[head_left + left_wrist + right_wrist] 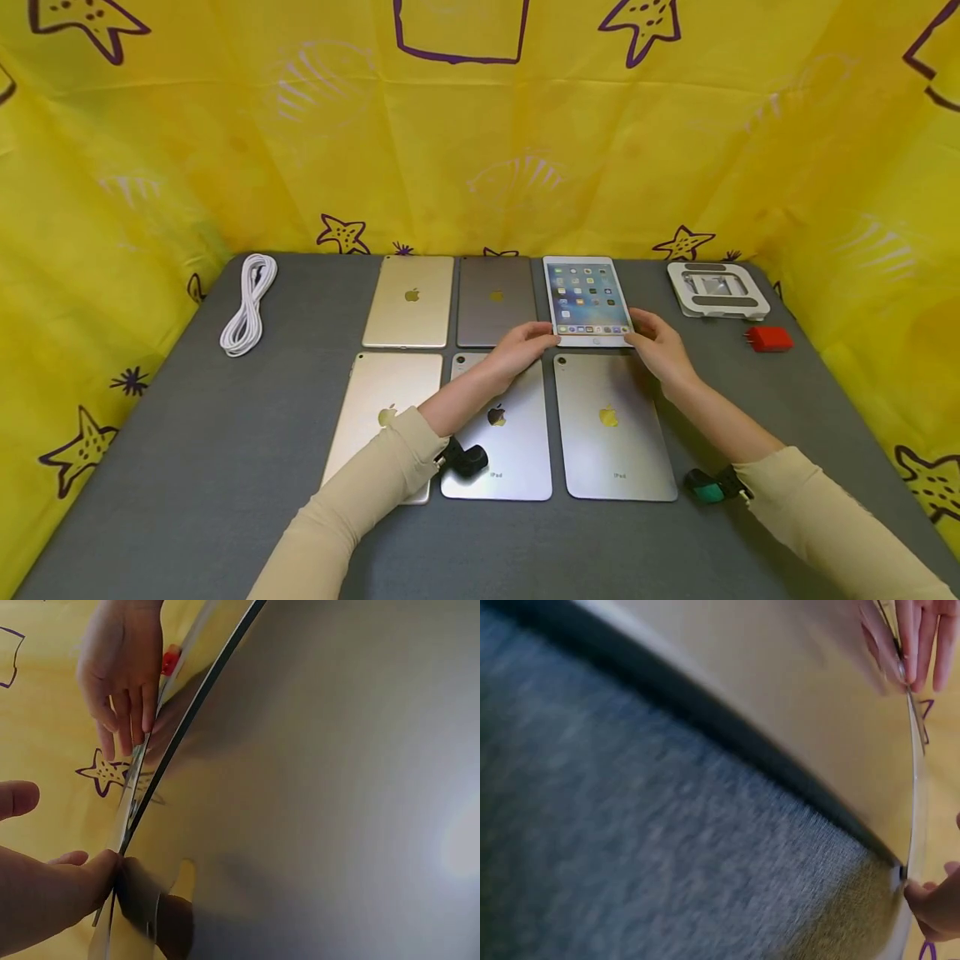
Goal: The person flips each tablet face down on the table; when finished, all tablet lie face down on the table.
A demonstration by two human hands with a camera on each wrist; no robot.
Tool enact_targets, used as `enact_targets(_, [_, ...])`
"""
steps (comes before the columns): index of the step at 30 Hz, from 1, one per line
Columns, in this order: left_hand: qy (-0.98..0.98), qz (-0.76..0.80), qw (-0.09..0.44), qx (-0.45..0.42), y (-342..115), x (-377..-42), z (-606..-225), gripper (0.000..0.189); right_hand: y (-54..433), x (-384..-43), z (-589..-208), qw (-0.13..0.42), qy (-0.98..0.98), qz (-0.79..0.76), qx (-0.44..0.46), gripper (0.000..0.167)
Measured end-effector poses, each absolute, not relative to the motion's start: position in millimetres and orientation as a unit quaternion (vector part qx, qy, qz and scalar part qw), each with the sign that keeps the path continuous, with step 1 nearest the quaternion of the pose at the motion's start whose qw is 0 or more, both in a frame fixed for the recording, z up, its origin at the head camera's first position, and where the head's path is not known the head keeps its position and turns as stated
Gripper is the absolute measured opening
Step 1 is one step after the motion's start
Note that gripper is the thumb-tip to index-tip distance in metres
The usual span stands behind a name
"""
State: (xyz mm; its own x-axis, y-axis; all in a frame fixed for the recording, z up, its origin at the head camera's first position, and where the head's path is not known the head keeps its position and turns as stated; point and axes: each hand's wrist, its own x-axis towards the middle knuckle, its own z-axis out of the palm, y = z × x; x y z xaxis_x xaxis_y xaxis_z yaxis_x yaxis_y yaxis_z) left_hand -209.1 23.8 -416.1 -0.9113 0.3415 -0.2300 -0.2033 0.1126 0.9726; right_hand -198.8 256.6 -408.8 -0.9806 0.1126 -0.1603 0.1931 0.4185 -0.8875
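Observation:
A white tablet (588,292) lies face up in the back row, its screen lit with app icons. My left hand (516,357) touches its lower left corner, the thumb and fingertips right at the edge. Across from it, my right hand (664,350) rests at the lower right corner with its thumb over the rim. The fingers of both hands look mostly straight in the wrist views. Below the white tablet is a silver tablet (615,446), back up. Another silver tablet (497,454) lies under my left forearm, partly hidden by it.
A grey tablet (495,292) and two gold tablets (408,300) lie back up on the left. A coiled white cable (247,308) sits at the far left. At the right are a white folding stand (716,290) and a red charger plug (769,338). Yellow cloth (480,125) surrounds the table.

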Motion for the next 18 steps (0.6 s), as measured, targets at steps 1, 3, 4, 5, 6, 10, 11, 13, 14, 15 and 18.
enact_targets(1, [0.710,0.670,0.210,0.046,25.2,-209.0,-416.1,0.052,257.2,-198.0,-409.1,0.043,0.843,-0.529,0.090,0.058])
enact_targets(3, [0.696,0.682,0.221,0.041,27.5,-208.7,-416.2,0.056,258.6,-196.9,-409.9,0.054,0.847,-0.521,0.089,0.060])
enact_targets(4, [0.688,0.689,0.226,0.040,28.5,-209.0,-416.4,0.057,259.0,-196.5,-410.0,0.061,0.848,-0.519,0.090,0.061])
enact_targets(5, [0.680,0.695,0.232,0.039,29.2,-209.3,-416.8,0.058,259.2,-196.1,-410.0,0.067,0.847,-0.520,0.089,0.062])
enact_targets(6, [0.672,0.701,0.237,0.036,29.8,-209.4,-416.7,0.058,259.3,-195.9,-410.0,0.072,0.846,-0.521,0.089,0.063])
enact_targets(10, [0.637,0.727,0.254,0.027,30.7,-210.5,-416.6,0.058,259.0,-196.3,-409.7,0.086,0.839,-0.531,0.081,0.064])
enact_targets(11, [0.630,0.732,0.258,0.025,30.8,-210.7,-416.7,0.058,258.9,-196.5,-410.1,0.086,0.837,-0.534,0.078,0.064])
enact_targets(13, [0.618,0.740,0.262,0.022,31.1,-211.5,-416.6,0.058,258.6,-197.3,-411.3,0.088,0.833,-0.540,0.075,0.064])
enact_targets(14, [0.613,0.745,0.263,0.020,31.2,-211.9,-416.9,0.057,258.5,-197.8,-412.2,0.088,0.832,-0.543,0.074,0.063])
enact_targets(15, [0.609,0.748,0.264,0.018,31.3,-212.4,-417.3,0.057,258.5,-198.1,-413.2,0.088,0.831,-0.544,0.073,0.063])
enact_targets(18, [0.598,0.756,0.266,0.011,31.4,-213.8,-418.7,0.056,258.6,-198.8,-416.3,0.086,0.826,-0.552,0.073,0.062])
